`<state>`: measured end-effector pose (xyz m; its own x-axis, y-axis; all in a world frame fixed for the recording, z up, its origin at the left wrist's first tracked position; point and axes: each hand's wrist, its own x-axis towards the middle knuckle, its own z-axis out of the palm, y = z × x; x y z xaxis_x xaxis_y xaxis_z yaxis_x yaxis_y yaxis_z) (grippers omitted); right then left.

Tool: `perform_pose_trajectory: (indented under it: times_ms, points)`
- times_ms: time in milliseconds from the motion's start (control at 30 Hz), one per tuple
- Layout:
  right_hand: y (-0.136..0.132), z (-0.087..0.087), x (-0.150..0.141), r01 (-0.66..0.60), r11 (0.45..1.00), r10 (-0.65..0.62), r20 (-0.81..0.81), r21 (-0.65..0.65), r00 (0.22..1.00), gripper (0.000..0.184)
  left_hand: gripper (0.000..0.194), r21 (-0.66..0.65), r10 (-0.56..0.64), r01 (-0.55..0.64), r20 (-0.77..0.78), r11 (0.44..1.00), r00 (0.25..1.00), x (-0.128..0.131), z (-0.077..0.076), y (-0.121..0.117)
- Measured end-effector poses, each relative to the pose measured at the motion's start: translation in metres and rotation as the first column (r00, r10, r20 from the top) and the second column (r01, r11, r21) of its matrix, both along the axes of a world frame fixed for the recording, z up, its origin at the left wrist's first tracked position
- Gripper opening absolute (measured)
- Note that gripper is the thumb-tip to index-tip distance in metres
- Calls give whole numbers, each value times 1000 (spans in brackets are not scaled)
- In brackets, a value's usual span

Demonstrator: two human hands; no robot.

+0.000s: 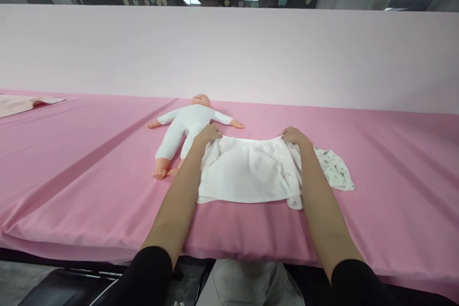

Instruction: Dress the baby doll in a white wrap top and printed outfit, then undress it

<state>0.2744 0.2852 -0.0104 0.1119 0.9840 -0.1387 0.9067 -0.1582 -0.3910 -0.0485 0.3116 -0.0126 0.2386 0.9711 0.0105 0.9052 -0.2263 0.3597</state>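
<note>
A white baby garment (247,169) is spread out in front of me, its far edge stretched between my hands. My left hand (211,133) pinches the far left corner. At the far right corner, my right hand (294,136) grips the cloth the same way. Part of a patterned sleeve or cloth (334,169) shows beyond my right forearm; my arm hides where it meets the garment. Just left of the garment a baby doll (190,122) in a white suit lies on its back with arms spread. My left forearm covers part of its feet.
A pink sheet (89,162) with creases covers the table. A pale folded cloth (25,104) lies at the far left. Behind the table stands a low white wall (229,52) with dark glass above it. A black chair (60,287) is at the lower left.
</note>
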Motion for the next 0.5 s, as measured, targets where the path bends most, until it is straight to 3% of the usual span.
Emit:
perform_pose_trajectory:
  times_ms: [200, 500]
  points:
    - [27, -33, -10, 93, 994, -99, 134, 49, 986, 37, 32, 69, 170, -162, -132, 984, 976, 19, -31, 17]
    - [56, -47, 1, 127, 985, -153, 259, 114, 954, 32, 38, 151, 244, -215, -215, 965, 946, 38, -50, 51]
